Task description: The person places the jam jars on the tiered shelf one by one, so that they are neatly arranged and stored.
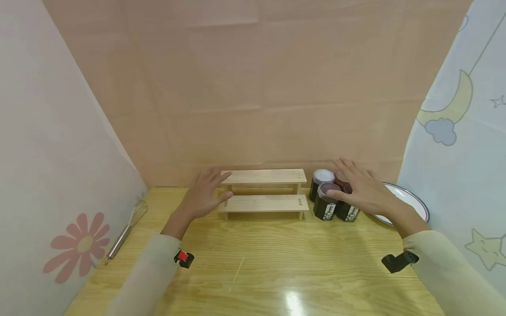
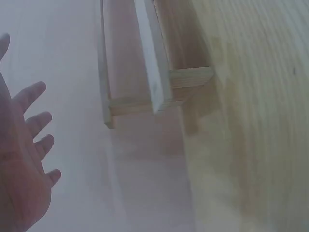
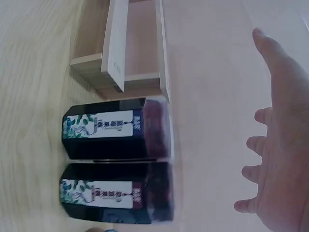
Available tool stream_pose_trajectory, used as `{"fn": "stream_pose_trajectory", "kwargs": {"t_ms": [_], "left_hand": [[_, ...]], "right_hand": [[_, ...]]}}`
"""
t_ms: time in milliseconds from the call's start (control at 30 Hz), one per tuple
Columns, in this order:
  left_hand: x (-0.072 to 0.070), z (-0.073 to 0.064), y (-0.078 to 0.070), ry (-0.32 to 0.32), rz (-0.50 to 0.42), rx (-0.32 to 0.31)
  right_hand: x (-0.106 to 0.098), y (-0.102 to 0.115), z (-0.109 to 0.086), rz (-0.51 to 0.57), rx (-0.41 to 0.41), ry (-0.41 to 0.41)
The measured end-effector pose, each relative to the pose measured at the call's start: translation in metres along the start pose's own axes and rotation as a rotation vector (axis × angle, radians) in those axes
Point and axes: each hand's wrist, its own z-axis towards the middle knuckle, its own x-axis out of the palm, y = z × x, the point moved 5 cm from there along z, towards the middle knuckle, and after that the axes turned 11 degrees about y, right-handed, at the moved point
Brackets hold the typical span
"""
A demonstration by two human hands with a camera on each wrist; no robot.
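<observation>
A two-step wooden rack stands near the back of the table. My left hand hovers by the rack's left end, fingers spread, holding nothing. To the rack's right, several dark jars with translucent lids are grouped. Above them my right hand is held with fingers apart and nothing in its grasp; it hides part of the rear jars. In the right wrist view two labelled jars show side by side near the rack, apart from the fingers. The left wrist view shows the rack's end away from my palm.
A whisk lies at the left beside the flower-printed cloth. A white plate with a dark rim sits at the right, partly behind my right arm. A peach cloth hangs behind the wooden table.
</observation>
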Motion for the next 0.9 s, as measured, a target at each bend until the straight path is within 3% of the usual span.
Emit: {"fn": "stream_pose_trajectory", "kwargs": {"t_ms": [133,267,367,633,900], "left_hand": [[0.009,-0.003,0.014,-0.075,-0.122,-0.013],[0.025,-0.005,0.028,-0.121,-0.327,-0.053],[0.041,-0.006,0.038,-0.113,-0.464,-0.11],[0.082,-0.009,0.057,-0.076,-0.702,-0.197],[0.101,-0.012,0.059,-0.11,-0.901,-0.264]], "right_hand": [[0.005,-0.012,-0.006,0.049,-0.016,-0.04],[0.012,-0.026,-0.013,0.113,-0.016,-0.089],[0.019,-0.036,-0.015,0.172,0.003,-0.104],[0.042,-0.068,-0.018,0.339,0.084,-0.057],[0.068,-0.093,-0.016,0.416,0.141,-0.07]]}}
